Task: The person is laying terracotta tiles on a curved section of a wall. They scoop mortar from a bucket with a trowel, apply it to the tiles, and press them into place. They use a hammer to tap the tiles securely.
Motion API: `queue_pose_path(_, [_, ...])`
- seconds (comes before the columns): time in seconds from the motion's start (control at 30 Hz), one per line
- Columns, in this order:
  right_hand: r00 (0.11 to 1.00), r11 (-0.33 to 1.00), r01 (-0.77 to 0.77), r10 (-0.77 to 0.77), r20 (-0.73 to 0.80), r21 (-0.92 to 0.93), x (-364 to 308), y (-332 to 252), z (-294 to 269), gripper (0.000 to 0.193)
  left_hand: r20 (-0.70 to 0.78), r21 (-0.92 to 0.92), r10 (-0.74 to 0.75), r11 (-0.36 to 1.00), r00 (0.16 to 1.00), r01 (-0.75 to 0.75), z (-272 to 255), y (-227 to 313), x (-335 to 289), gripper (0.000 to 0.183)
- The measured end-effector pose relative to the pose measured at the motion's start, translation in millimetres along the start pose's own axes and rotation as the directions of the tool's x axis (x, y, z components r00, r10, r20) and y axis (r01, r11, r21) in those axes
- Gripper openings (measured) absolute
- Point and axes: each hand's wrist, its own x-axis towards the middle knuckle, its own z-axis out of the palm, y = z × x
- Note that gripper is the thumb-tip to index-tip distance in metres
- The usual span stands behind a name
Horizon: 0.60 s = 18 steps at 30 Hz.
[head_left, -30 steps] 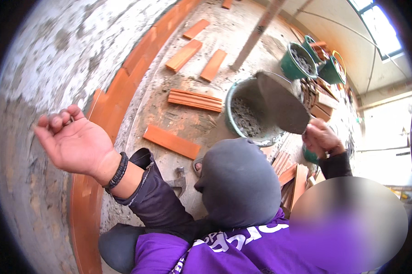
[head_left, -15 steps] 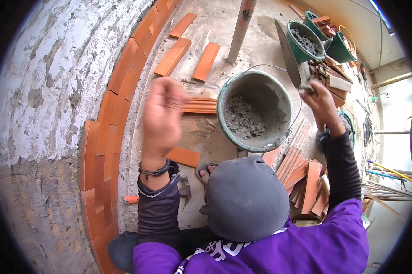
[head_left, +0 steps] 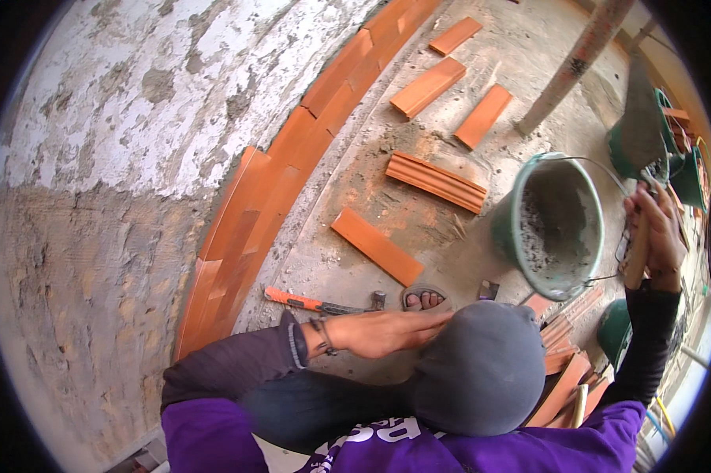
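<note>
My right hand [head_left: 660, 236] is raised at the right, closed around the wooden handle of a trowel [head_left: 644, 126], its broad grey blade pointing up and away. Just left of it stands a green bucket [head_left: 510, 229] with grey mortar [head_left: 535, 252] inside. My left hand [head_left: 383, 333] is held across in front of me, fingers stretched out and nothing seen in it; its fingertips reach the edge of the grey cap [head_left: 482, 370]. Below that hand's height on the floor lies a hammer [head_left: 324, 306] with an orange handle, beside my sandalled foot [head_left: 425, 299].
Orange bricks [head_left: 273, 185] are laid in overlapping rows along the rough plastered wall [head_left: 95, 268]. Several loose ones, including a grooved brick [head_left: 436, 181], lie on the floor. A post [head_left: 572, 67] rises farther back. More green buckets [head_left: 690, 181] and a brick pile [head_left: 564, 386] are at the right.
My view has turned left, so the bucket and bricks appear farther right. The left hand has dropped from a raised, bent-finger pose to lie flat near the cap. The right still holds the trowel.
</note>
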Motion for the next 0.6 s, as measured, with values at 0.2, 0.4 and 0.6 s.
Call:
queue_pose_path(0.2, [0.956, 0.978, 0.155, -0.184, -0.228, -0.138, 40, -24, -84, 0.026, -0.037, 0.388, -0.464, 0.809, 0.885, 0.441, -42, -18, -105, 0.047])
queue_pose_path(0.4, [0.942, 0.955, 0.193, -0.244, -0.230, -0.224, 114, 11, -99, 0.037, -0.229, -0.467, -0.573, 0.774, 0.787, 0.428, -12, -43, -242, 0.054])
queue_pose_path(0.6, [0.847, 0.821, 0.196, -0.418, -0.329, -0.537, 181, 49, -164, 0.034, -0.654, -0.742, -0.495, 0.566, 0.572, -0.358, 78, -103, -287, 0.057])
